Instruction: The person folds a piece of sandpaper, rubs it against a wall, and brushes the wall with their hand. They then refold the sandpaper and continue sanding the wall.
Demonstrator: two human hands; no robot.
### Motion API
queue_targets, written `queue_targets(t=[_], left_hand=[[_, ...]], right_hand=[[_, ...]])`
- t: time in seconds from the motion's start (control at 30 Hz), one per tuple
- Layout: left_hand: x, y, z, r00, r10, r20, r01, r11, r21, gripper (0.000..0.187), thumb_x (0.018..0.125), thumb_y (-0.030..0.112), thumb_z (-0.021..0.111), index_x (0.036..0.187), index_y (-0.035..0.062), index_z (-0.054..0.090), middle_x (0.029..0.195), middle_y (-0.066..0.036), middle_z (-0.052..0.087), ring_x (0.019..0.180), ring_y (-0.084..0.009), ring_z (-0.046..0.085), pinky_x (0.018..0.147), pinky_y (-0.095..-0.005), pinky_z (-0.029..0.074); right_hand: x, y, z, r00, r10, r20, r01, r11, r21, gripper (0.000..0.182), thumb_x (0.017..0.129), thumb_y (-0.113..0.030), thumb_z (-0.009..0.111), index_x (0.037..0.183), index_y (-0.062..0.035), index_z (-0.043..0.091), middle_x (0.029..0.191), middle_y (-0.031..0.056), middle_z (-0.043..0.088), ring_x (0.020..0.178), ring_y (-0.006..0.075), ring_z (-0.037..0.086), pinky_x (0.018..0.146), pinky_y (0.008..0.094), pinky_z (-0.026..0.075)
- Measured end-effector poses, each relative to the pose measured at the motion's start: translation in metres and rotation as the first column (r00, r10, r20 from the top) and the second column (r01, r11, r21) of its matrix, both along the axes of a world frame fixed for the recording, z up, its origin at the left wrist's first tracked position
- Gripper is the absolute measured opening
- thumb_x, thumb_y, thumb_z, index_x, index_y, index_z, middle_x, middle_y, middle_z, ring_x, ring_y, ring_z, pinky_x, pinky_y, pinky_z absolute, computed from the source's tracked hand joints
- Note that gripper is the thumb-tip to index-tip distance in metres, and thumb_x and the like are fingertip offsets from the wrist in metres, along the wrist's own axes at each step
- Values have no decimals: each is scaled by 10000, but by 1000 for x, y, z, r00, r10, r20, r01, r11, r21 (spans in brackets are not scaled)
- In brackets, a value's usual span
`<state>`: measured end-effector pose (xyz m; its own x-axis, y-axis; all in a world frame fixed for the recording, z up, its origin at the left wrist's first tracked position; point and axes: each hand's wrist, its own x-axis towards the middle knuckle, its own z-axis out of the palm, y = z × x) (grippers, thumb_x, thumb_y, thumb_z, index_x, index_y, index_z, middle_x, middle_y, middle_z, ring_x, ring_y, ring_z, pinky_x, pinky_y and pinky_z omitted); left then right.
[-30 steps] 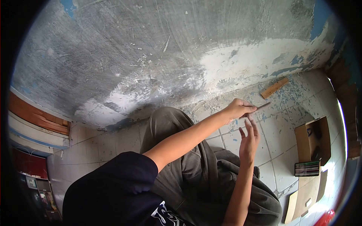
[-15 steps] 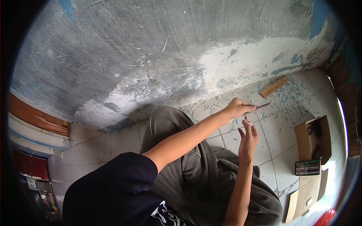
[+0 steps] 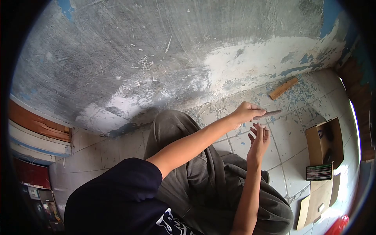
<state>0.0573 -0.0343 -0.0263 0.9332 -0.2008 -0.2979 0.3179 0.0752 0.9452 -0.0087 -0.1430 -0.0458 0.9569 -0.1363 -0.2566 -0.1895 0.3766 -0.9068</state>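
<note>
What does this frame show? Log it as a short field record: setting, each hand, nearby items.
setting: person seated on tiled floor facing a scraped wall
left hand: pinching a thin stick-like tool, tip pointing right
right hand: open, empty, just below the tool
floor items: wooden block by the wall; cardboard box; pencil case

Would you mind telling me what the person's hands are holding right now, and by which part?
The left hand pinches a thin, pencil-like stick by its near end. The right hand is open beneath it, holding nothing.
</note>
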Motion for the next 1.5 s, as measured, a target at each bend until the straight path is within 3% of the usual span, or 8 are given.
queue_targets(t=[0.17,0.67,0.9,1.03,1.1,1.2,1.3,1.5], left_hand=[[-4,-1,4,999,-45,1,45,995,-89,303,808,231,650,993,-10,633,773,-36,609,642,-90,532,598,-234,426],[-3,-2,2,983,-183,11,183,983,8,289,807,158,616,1043,-8,615,840,-76,635,770,-124,581,664,-251,465],[-10,-3,5,912,-405,66,375,888,265,293,869,254,542,935,-15,637,792,-42,637,717,-83,560,641,-245,451],[-6,-1,2,911,-404,82,339,849,406,272,831,234,589,895,-25,643,756,-53,645,704,-87,576,647,-247,454],[-7,1,6,916,-338,218,221,876,429,243,761,193,652,874,-23,650,736,-66,652,712,-100,594,662,-246,457],[-6,2,11,895,-253,368,98,916,390,288,635,178,719,842,-14,660,752,-119,659,689,-158,627,651,-282,478],[0,5,5,858,-211,469,62,948,312,311,617,168,728,862,-13,664,783,-128,665,711,-172,631,676,-283,482],[4,18,18,890,-236,389,45,896,441,359,612,203,742,879,-23,659,806,-143,662,745,-192,632,697,-288,484]], right_hand=[[-1,3,6,999,-31,25,31,1000,7,306,869,-249,566,1094,-46,526,942,49,599,827,124,554,672,237,429],[2,2,-4,997,-51,51,55,996,-69,262,861,-186,593,1055,-26,522,910,52,621,787,100,582,646,220,439],[3,-2,-12,994,-103,43,108,987,-120,214,852,-119,593,1002,20,528,879,90,637,773,116,603,639,216,444],[5,-3,-14,996,-84,19,86,985,-151,165,844,-111,604,940,10,545,830,75,638,767,88,585,629,203,426],[5,-1,-13,996,-88,33,92,987,-131,147,843,-109,607,919,-2,540,829,71,637,767,83,582,627,203,424],[4,1,-6,994,-101,49,105,990,-95,129,842,-107,608,886,-21,521,823,66,634,761,80,578,624,204,423],[4,2,-5,992,-105,69,111,991,-78,133,844,-108,605,875,-34,499,818,63,630,750,83,579,624,207,427],[5,2,-10,990,-104,94,110,992,-57,160,837,-120,618,886,-42,487,795,45,606,718,86,571,616,209,436]])
